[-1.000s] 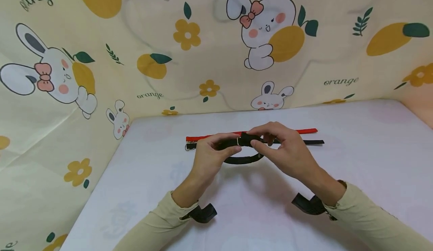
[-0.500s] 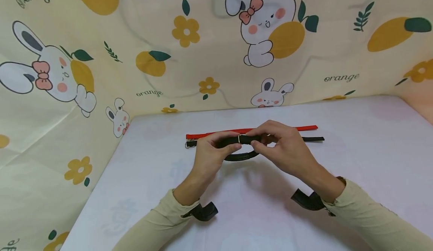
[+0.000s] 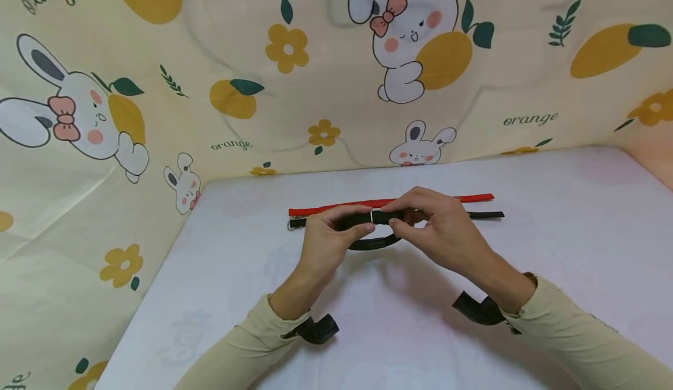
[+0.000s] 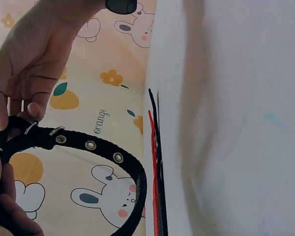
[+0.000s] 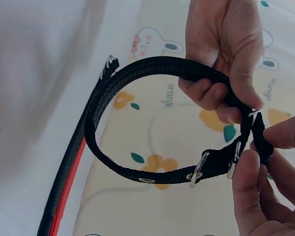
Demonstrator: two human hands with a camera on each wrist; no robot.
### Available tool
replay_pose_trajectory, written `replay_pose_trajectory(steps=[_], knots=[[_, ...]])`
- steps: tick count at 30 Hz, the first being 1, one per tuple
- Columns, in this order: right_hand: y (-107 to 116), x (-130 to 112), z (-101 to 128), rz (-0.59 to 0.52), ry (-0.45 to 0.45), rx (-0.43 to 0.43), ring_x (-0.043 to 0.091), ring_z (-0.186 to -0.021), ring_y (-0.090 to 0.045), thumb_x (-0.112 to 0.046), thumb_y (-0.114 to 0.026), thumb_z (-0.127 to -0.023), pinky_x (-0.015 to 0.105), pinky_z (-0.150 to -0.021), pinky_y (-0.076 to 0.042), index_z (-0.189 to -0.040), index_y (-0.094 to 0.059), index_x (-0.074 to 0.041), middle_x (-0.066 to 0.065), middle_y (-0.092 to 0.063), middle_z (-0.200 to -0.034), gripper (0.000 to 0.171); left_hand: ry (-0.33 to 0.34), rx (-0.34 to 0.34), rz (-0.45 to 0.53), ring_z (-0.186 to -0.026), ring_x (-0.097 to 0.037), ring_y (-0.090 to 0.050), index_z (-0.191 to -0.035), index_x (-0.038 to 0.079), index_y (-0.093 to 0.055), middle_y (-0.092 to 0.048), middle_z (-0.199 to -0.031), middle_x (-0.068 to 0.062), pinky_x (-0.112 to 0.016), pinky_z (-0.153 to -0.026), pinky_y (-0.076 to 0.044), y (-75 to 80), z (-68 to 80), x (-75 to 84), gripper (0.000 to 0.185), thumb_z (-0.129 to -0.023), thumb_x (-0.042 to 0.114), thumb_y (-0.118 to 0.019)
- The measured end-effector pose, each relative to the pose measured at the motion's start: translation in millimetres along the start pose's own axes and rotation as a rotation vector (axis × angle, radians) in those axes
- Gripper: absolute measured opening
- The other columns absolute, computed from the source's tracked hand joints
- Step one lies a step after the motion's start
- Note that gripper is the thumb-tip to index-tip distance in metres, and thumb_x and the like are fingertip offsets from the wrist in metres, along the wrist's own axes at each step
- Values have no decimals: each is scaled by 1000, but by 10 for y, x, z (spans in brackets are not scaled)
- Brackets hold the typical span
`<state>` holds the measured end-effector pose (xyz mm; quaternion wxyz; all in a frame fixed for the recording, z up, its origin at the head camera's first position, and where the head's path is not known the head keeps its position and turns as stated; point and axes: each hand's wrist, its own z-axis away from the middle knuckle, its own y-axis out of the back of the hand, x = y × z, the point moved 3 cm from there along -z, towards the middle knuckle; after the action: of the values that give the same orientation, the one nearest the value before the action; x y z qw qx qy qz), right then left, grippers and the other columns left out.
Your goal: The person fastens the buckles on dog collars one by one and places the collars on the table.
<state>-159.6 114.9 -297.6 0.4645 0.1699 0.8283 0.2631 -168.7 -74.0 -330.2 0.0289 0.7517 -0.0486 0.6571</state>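
Both hands hold a black dog collar (image 3: pixel 374 244) bent into a round loop above the table. Thumb and fingers of my left hand (image 3: pixel 327 241) grip its left part, beside a thin metal keeper (image 3: pixel 371 217). My right hand (image 3: pixel 447 226) pinches the band just right of the keeper. In the right wrist view, a short strap end (image 5: pixel 260 132) sits between the right fingers, near a metal buckle (image 5: pixel 236 156) and a D-ring (image 5: pixel 199 169). Metal eyelets (image 4: pixel 90 145) line the band in the left wrist view. The fingers hide part of the collar.
Behind the hands, a red strap (image 3: pixel 315 211) and a black strap (image 3: pixel 486 215) lie side by side on the white table (image 3: pixel 221 261). The black one has a metal ring (image 3: pixel 292 225) at its left end. A patterned cloth (image 3: pixel 294 145) rises behind the table.
The dark strap end that stuck up near the keeper a second ago now lies flat along the band. The right fingers have shifted slightly; the left hand keeps its grip.
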Motion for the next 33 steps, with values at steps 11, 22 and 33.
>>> replay_pose_trajectory(steps=[11,22,33], knots=[[-3,16,7,38,26,-14,4,-76,-59,-9,-71,-87,20,-70,-47,-100,-76,-30,-13,-63,-85,25,-5,-25,-1,-94,-17,-68,-108,0,-75,-73,-108,-15,-23,-80,-58,5,-9,-15,28,-80,0,-79],[-10,25,2,68,52,-14,0,-78,-60,-16,-76,-86,20,-71,-49,-102,-75,-31,-18,-64,-88,22,-12,-25,-5,-94,-16,-69,-108,1,-75,-74,-106,-12,-23,-81,-57,7,-4,-26,27,-81,0,-79],[8,52,-8,98,75,-10,1,-86,-61,-27,-77,-88,24,-77,-53,-107,-74,-34,-18,-67,-97,21,-7,-38,-1,-97,-16,-66,-112,2,-72,-73,-106,-4,-23,-83,-55,10,5,-26,27,-85,4,-76]])
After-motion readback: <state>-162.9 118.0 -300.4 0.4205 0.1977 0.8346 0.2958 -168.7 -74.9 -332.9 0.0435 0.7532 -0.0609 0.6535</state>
